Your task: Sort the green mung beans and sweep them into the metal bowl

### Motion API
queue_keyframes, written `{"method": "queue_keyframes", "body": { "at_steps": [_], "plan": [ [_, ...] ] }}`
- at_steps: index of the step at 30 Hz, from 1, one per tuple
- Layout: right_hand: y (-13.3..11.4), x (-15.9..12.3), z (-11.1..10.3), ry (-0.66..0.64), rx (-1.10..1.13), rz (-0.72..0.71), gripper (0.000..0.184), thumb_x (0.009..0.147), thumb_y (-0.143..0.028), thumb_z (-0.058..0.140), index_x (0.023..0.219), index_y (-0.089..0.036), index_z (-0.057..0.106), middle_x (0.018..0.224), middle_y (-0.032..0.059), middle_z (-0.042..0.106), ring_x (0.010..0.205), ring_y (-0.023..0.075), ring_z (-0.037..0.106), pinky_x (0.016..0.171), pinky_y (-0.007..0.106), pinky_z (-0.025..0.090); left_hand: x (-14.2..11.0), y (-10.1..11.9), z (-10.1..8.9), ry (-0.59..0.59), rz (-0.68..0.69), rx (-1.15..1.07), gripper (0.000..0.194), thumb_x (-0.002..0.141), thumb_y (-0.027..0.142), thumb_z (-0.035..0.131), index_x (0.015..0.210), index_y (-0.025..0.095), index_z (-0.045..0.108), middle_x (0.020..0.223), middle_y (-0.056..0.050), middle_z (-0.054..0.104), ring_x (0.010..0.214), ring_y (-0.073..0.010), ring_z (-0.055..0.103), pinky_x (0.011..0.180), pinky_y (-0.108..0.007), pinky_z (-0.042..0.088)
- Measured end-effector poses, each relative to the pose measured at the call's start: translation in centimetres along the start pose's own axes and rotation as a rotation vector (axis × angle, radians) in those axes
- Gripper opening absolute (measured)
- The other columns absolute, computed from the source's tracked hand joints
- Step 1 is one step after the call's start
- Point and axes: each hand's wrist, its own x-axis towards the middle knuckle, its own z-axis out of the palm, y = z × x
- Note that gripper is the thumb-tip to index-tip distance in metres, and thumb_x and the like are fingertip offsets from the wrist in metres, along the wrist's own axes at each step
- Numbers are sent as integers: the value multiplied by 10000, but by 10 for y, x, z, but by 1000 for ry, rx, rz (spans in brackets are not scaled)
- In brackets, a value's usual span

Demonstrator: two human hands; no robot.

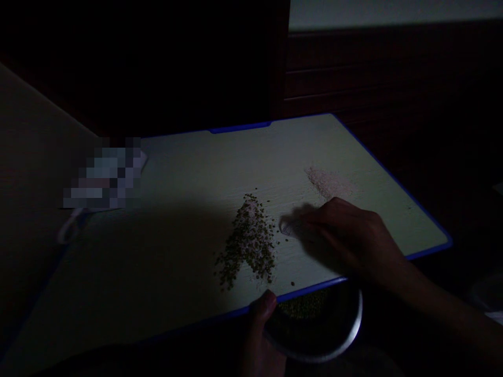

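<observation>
My left hand [261, 335] grips a metal bowl [357, 322] by its left side, the thumb up at the table's edge. The bowl sits just under the front edge and has small green beans [304, 305] inside. My right hand [349, 230] is low over the pale table [176, 162], fingers drawn together and tips down at a small pale patch of grains [291, 227]. What lies between those fingers is hidden. Left of it spreads a pile of green beans [251, 246] mixed with white rice-like grains. Beyond my right hand lies a heap of pale grains [328, 182].
The table has a blue rim [393, 180]. At its left side lies a blurred-out flat item [106, 175] with a strap loop [66, 228]. A dark panel [176, 63] stands behind, and a pale wall [35, 131] borders the left. The light is dim.
</observation>
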Motion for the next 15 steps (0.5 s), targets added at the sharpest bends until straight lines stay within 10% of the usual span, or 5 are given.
{"method": "queue_keyframes", "body": {
  "at_steps": [15],
  "plan": [
    [6, 18, 9, 15, -9, -65, 236, 1023, -139, 553, 1105, -114, 773, 918, 109, 765, 851, 212, 678, 733, 328, 530, -4, 2, 17, 179, 17, 23, 139, 857, 384, 751, 891, 273, 828, 931, -62, 866, 1248, -382, 703, 1078, -472, 540]
  ]
}}
